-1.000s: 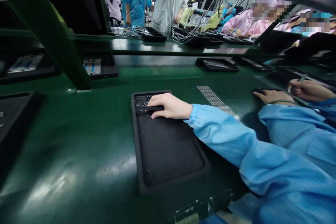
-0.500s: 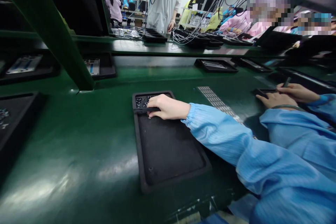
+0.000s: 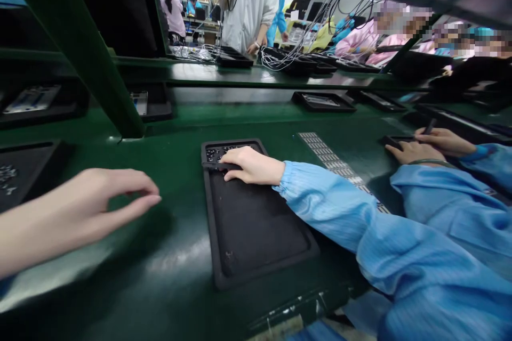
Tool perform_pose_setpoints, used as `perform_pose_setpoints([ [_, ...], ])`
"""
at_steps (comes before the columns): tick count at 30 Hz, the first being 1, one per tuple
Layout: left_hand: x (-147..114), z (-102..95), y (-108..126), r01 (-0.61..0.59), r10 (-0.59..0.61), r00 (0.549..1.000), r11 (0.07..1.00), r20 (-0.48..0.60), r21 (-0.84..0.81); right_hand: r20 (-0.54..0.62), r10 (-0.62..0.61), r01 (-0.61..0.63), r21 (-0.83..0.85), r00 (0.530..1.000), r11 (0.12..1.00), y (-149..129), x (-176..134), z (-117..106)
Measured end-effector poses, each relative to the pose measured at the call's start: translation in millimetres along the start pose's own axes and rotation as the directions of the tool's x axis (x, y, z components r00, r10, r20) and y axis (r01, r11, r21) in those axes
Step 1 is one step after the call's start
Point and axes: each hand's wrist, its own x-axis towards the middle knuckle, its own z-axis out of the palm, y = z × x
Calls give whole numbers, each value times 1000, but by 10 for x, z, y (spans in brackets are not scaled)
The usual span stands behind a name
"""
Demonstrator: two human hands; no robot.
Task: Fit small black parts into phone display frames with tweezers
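Note:
My left hand (image 3: 108, 200) reaches in from the left over the green bench, thumb and forefinger apart, with nothing between them. Ahead of its fingertips lies a black tray (image 3: 264, 224). At the tray's far end my right hand (image 3: 252, 165), in a blue sleeve, has its thumb on the near side of the dark divider bar (image 3: 212, 165) and its fingers on the far side, gripping it. Small dark and shiny parts (image 3: 212, 154) fill the compartment behind the bar. The tray's large compartment holds only a faint tiny piece near its front corner.
Another black tray (image 3: 24, 176) with small metal parts stands at the left. A strip of small plates (image 3: 332, 160) lies right of the middle tray. A co-worker's hands (image 3: 424, 149) work at the right. A green post (image 3: 88, 58) slants down on the left; several trays line the back.
My left hand has come into view from the left edge. My right hand stays at the divider, barely shifted. Beyond the shelf, a blue-clad person has appeared behind the standing one.

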Motion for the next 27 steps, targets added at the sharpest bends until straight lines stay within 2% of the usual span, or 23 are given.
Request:
perform_pose_setpoints([
  [1, 61, 173, 105, -44, 20, 992, 979, 122, 201, 6, -1, 1, -7, 1000, 1000, -10, -1, 15],
  [3, 153, 472, 236, -118, 29, 966, 934, 258, 337, 10, 3, -3, -15, 1000, 1000, -33, -4, 46],
  [5, 219, 665, 254, -111, 16, 957, 944, 291, 312, 15, 19, -18, -27, 1000, 999, -55, -5, 72],
  [7, 280, 754, 191, -50, -9, 964, 976, 267, 213, 25, 41, -40, -40, 999, 998, -75, -3, 75],
  [11, 414, 768, 9, 125, -102, 968, 988, 230, -89, 73, 66, -65, -14, 995, 998, -112, 8, -5],
  [14, 510, 748, -74, 249, -183, 954, 925, 237, -287, 118, 72, -75, 24, 990, 997, -134, 20, -75],
  [18, 584, 736, -77, 326, -283, 945, 805, 162, -496, 96, 158, -161, 28, 983, 987, -157, 35, -70],
  [22, 592, 749, -16, 351, -383, 920, 711, 83, -609, 98, 216, -223, 65, 971, 973, -194, 37, -25],
  [27, 599, 755, -18, 369, -424, 901, 647, 88, -667, 93, 209, -210, -4, 973, 978, -242, 20, -40],
])
